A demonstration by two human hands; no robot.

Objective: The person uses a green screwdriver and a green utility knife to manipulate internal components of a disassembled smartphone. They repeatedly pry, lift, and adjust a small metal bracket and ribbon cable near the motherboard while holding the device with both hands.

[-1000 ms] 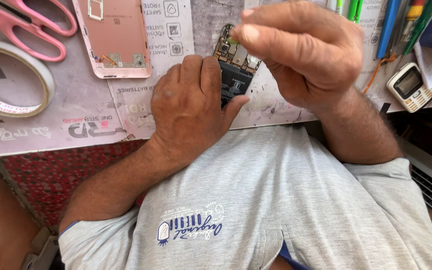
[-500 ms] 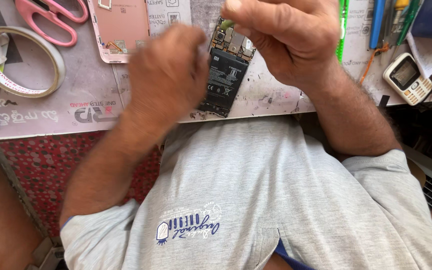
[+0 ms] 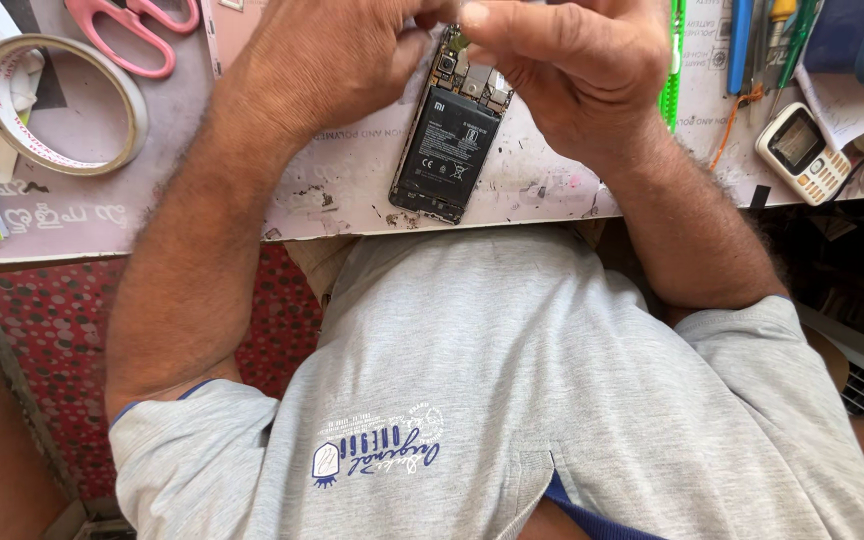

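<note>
An opened phone (image 3: 449, 140) lies on the worktable, back cover off, its black battery and the circuit board at its far end showing. My left hand (image 3: 337, 55) rests on the phone's upper left edge, fingers curled at the board. From the right my right hand (image 3: 572, 65) comes in with thumb and fingers pinched together over the top of the board. Whether anything small sits between those fingertips cannot be made out.
A tape roll (image 3: 62, 100) and pink scissors (image 3: 132, 30) lie at the left. A small white keypad phone (image 3: 804, 152) sits at the right, with pens and tools (image 3: 752, 40) above it. The table edge (image 3: 352, 235) runs close to my grey shirt.
My left hand has moved up from the phone's body to its top end, uncovering the battery. Both hands now meet over the circuit board. The view has shifted so the table sits higher.
</note>
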